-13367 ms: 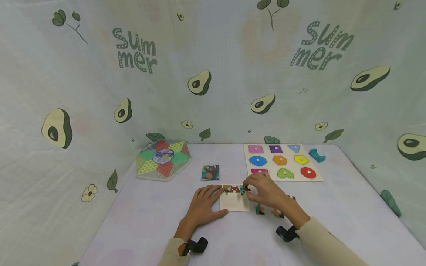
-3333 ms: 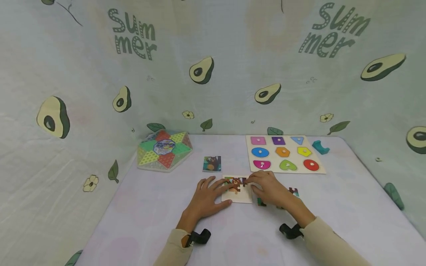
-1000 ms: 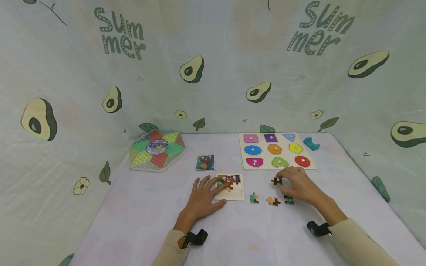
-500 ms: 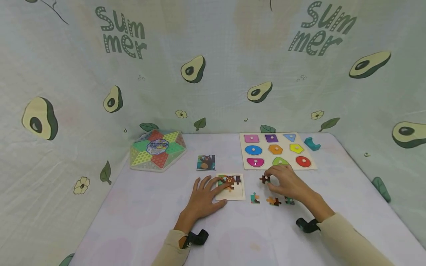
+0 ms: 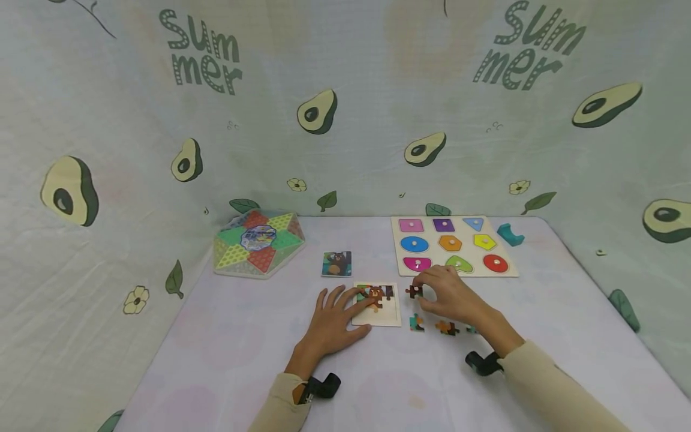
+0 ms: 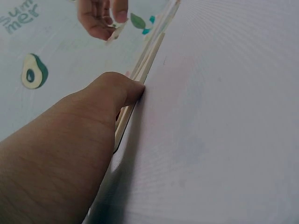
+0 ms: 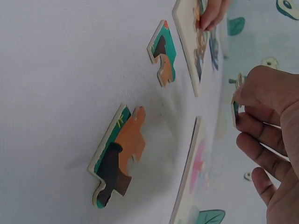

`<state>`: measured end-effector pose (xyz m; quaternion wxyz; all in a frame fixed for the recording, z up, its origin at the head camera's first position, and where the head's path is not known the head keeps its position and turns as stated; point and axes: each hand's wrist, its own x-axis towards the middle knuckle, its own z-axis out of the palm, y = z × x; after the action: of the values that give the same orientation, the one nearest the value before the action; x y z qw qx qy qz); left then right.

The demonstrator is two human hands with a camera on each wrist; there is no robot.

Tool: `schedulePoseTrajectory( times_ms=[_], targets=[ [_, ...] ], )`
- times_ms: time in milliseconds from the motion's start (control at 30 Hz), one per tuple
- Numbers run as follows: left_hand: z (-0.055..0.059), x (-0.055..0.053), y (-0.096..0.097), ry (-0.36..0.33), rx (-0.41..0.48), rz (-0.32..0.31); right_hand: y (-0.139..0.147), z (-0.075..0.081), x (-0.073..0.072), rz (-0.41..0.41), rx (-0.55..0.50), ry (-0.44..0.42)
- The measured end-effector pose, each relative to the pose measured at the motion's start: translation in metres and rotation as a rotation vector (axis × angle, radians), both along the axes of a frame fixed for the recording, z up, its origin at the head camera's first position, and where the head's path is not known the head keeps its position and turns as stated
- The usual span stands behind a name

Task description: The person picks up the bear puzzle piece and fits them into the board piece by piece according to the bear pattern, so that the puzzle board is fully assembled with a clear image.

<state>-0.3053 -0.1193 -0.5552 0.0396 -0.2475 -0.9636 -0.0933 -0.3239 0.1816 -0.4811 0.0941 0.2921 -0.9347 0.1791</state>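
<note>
In the head view, my left hand (image 5: 330,324) lies spread at the left side of a pale wooden jigsaw board (image 5: 385,318), its index finger over the bear picture. The left wrist view has its thumb at the board's edge. Joined pieces fill the board's upper part; the lower part is bare wood. My right hand (image 5: 450,295) pinches a dark jigsaw piece (image 5: 412,291) between thumb and fingers, above the table just right of the board. Loose on the table below it lie a teal-and-tan piece (image 7: 159,51), an orange-and-brown piece (image 7: 117,154) and a partly hidden green piece (image 5: 472,329).
Behind the board lies a small bear picture (image 5: 337,264). A peg-shape board (image 5: 405,255) is at the back right, with a teal curved block (image 5: 510,234) beside it. A colourful polygonal box (image 5: 259,243) stands back left, near the curtain.
Over the last second my right hand has carried the dark piece leftward, nearer the board. My left hand has stayed put. Compared with the oldest frame, more bear pieces fill the board.
</note>
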Motion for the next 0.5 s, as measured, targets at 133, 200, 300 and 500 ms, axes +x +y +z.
schedulePoseTrajectory(
  times_ms=[133,200,300,500],
  targets=[
    [0.002,0.0,-0.001,0.0,0.009,-0.007,-0.009,-0.002,-0.002,0.015,0.013,-0.017],
    [0.002,0.0,-0.001,-0.002,0.01,-0.008,-0.013,-0.004,-0.003,0.029,0.01,-0.02],
    [0.002,0.0,-0.001,-0.003,0.008,-0.009,-0.018,-0.006,-0.004,0.046,0.002,-0.016],
    [0.002,0.0,-0.001,-0.011,-0.004,-0.007,-0.027,-0.009,-0.006,0.082,-0.007,0.005]
  ],
)
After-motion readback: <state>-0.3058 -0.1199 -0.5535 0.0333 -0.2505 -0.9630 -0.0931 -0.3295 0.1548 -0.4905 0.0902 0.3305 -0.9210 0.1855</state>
